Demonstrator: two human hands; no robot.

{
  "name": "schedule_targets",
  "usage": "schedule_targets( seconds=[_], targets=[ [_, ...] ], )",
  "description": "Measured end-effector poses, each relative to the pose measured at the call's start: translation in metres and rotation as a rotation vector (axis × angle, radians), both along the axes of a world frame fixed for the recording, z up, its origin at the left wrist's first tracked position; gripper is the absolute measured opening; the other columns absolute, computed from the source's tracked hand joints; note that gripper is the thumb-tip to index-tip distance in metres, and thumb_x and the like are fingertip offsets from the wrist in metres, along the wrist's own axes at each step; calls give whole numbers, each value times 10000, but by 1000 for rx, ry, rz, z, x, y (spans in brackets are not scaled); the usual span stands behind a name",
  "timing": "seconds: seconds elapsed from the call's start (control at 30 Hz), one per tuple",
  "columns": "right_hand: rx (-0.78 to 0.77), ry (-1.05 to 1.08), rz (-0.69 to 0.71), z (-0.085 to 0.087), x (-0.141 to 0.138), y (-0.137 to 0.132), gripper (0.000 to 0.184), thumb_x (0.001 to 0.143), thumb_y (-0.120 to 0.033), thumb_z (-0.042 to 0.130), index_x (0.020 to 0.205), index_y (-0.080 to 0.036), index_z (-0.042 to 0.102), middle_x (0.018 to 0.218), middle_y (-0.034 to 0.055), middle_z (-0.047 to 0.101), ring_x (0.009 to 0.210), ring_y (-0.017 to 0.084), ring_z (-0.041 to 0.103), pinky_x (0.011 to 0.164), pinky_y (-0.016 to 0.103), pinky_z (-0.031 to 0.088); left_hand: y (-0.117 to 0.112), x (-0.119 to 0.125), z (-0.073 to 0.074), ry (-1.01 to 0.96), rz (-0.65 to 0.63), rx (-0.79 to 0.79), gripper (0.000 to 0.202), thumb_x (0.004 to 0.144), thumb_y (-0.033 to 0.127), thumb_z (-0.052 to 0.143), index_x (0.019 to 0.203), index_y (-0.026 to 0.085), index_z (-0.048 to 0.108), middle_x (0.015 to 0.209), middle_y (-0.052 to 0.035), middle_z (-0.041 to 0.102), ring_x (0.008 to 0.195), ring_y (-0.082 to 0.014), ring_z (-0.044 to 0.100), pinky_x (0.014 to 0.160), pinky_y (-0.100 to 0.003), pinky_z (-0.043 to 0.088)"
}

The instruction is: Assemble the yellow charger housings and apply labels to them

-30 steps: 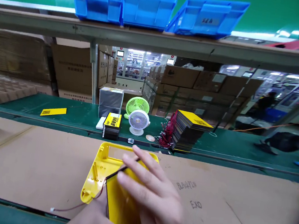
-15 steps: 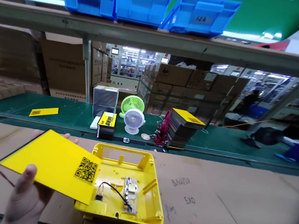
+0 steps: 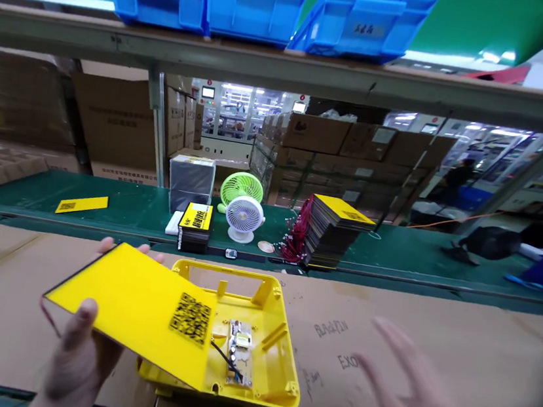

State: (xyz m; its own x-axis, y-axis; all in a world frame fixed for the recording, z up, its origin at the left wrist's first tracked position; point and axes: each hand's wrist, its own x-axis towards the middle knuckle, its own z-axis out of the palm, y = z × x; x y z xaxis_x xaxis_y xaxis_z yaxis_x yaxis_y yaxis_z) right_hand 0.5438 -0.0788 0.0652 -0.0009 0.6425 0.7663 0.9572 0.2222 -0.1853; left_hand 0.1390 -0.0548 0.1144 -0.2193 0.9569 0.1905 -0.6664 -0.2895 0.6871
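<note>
My left hand (image 3: 77,358) grips a flat yellow panel (image 3: 140,306) with a black QR code, thumb on top and fingertips showing past its far edge. The panel is tilted over the left part of an open yellow plastic housing (image 3: 276,362) that lies on the cardboard. Inside the housing a small circuit board (image 3: 239,341) with a black wire is visible. My right hand (image 3: 416,399) hovers blurred to the right of the housing, fingers spread and holding nothing.
A cardboard sheet (image 3: 432,342) covers the near bench. Behind it on a green belt (image 3: 393,258) stand two small fans (image 3: 243,216), a stack of yellow-topped panels with red wires (image 3: 332,234), a smaller stack (image 3: 194,227) and a loose yellow card (image 3: 82,204). Blue bins (image 3: 256,3) sit on the overhead shelf.
The yellow panel moved from in front of me out to the left, then back right over the housing. My right hand left it, went out of view, and now reappears at the right.
</note>
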Motion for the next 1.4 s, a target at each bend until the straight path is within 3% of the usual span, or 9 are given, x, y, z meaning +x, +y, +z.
schedule_targets(
  seconds=[0.13, 0.23, 0.43, 0.57, 0.77, 1.0, 1.13, 1.23, 1.4],
  targets=[
    [-58, -163, 690, 39, -108, 19, 522, 837, -188, 569, 1334, -188, 408, 1376, 127, 413, 1230, 262, 442, 946, 420, 482, 2, 27, -3, 72, -191, 9, 617, 744, 544, 624, 1287, 347, 409, 1367, -43, 439, 1242, -326, 413, 1034, -465, 365],
    [-11, -89, 897, 64, -139, 37, 384, 848, -104, 491, 1225, -176, 519, 1223, 93, 571, 1138, 208, 535, 930, 367, 494, 16, 26, -6, 187, -281, 37, 660, 688, 555, 681, 1252, 310, 441, 1379, -55, 414, 1266, -315, 378, 1058, -424, 331],
    [-345, 188, 531, 79, -120, 92, 172, 888, -270, 486, 918, -173, 624, 772, 18, 667, 666, 160, 612, 582, 249, 494, 77, -1, -19, 758, -129, -159, 622, 716, 416, 709, 1260, 222, 479, 1345, -111, 454, 1322, -289, 290, 1089, -431, 232],
    [-408, 228, 521, 68, -133, 117, 217, 876, -335, 488, 850, -163, 620, 733, 26, 648, 655, 174, 581, 610, 265, 472, 107, 4, -38, 844, -144, -99, 474, 797, 487, 566, 1111, 132, 590, 1141, -135, 616, 1080, -288, 552, 950, -411, 405],
    [-495, 334, 595, 49, -135, 137, 238, 863, -324, 500, 971, -174, 649, 917, 36, 683, 845, 208, 617, 765, 294, 487, 113, 12, -45, 926, 30, -8, 365, 834, 398, 496, 1086, 151, 591, 1096, -80, 638, 1054, -249, 548, 938, -346, 389],
    [-702, 81, 407, 45, -104, 144, 201, 791, -290, 591, 925, -193, 704, 831, 58, 701, 728, 218, 637, 666, 301, 498, 100, 14, -32, 1125, 126, 80, 247, 855, 313, 451, 923, 177, 646, 850, -36, 672, 811, -213, 588, 735, -291, 424],
    [-325, -97, 300, 57, -128, 131, 684, 754, -292, 650, 1369, -193, 368, 1185, 99, 581, 993, 252, 571, 876, 381, 445, 99, 23, -32, 1198, 138, 125, 206, 855, 231, 433, 906, 182, 627, 851, -30, 662, 788, -196, 586, 695, -281, 416],
    [-158, -426, 291, 54, -155, 124, 712, 776, -200, 598, 1411, -154, 279, 1253, 147, 506, 1135, 298, 454, 986, 453, 326, 99, 31, -36, 1218, 131, 168, 228, 828, 143, 417, 944, 201, 604, 921, -16, 659, 857, -178, 593, 756, -270, 430],
    [-440, -708, 343, 37, -173, 128, 592, 809, -59, 449, 1383, -143, 332, 970, 118, 626, 842, 223, 577, 714, 316, 424, 99, 36, -43, 1250, 148, 167, 255, 793, 85, 409, 912, 205, 600, 907, -9, 657, 872, -164, 598, 808, -283, 443]
  ],
)
